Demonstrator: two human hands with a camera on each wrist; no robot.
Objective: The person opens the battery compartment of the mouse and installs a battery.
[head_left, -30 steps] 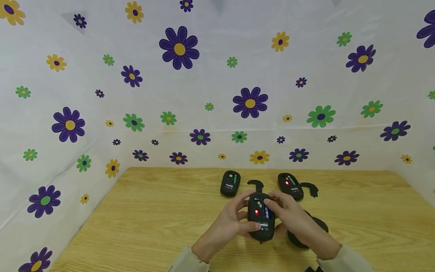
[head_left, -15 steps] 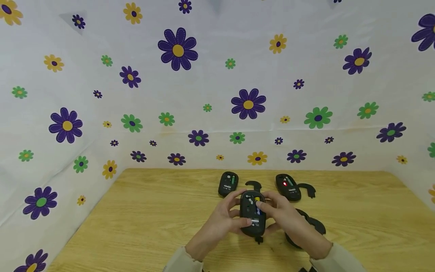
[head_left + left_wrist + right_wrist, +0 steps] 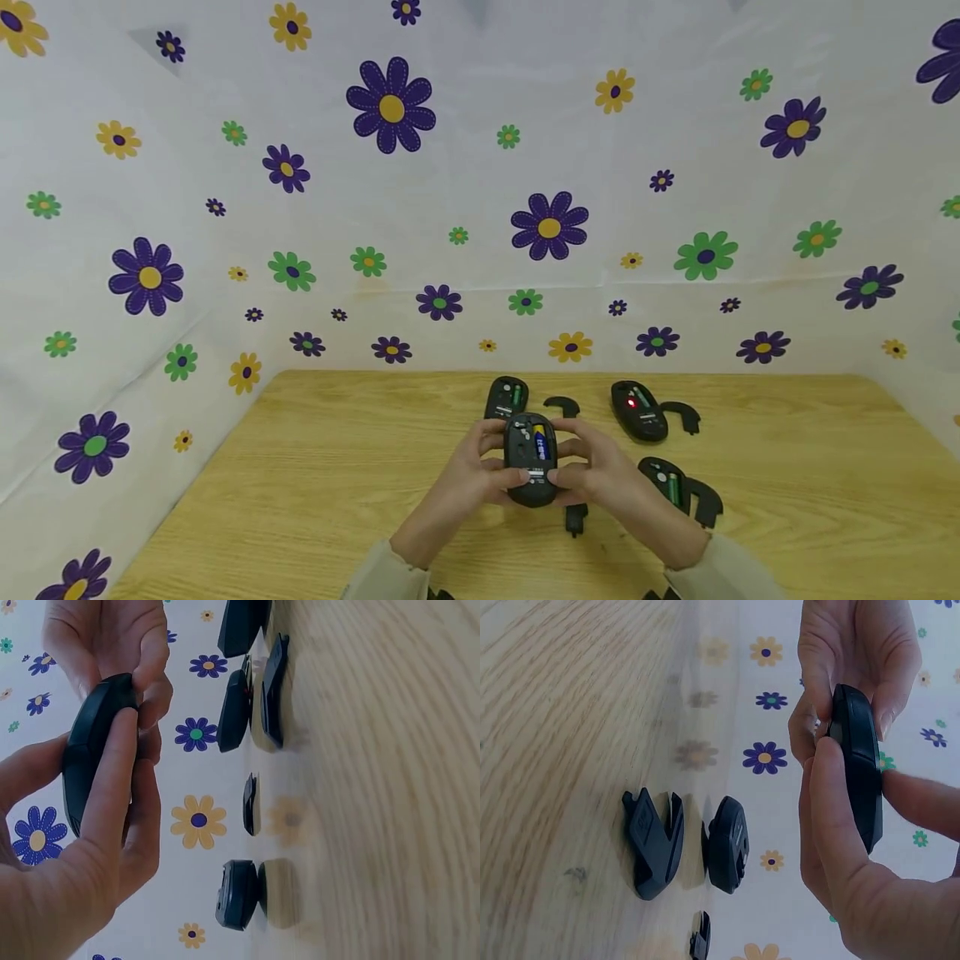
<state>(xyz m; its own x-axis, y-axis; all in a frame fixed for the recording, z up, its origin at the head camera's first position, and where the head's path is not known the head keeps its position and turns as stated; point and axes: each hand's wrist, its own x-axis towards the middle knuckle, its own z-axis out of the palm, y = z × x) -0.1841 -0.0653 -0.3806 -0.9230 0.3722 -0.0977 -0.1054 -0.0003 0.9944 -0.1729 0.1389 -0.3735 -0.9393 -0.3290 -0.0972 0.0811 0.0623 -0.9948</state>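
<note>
A black computer mouse [image 3: 531, 487] is held up off the table, underside facing the head camera. Its battery compartment is uncovered, and a blue-and-yellow battery [image 3: 541, 443] lies inside. The left hand [image 3: 480, 471] grips the left side, thumb on the underside. From the right, the right hand [image 3: 603, 471] grips the opposite side, its thumb near the label. Both wrist views show the mouse [image 3: 90, 750] edge-on between the fingers. Behind the right hand, a dark battery cover [image 3: 574, 521] lies partly hidden on the table.
Three more upturned mice lie around: one behind the held mouse [image 3: 504, 390], one at back right [image 3: 633, 421] with a red light, one by the right forearm [image 3: 660, 471]. Loose covers lie at the back [image 3: 562, 406], back right [image 3: 684, 414] and right [image 3: 708, 504].
Both hands have carried the mouse left. Its red light has gone out. The right thumb has moved off the battery down toward the label. More of the right-hand mouse and the cover behind now shows.
</note>
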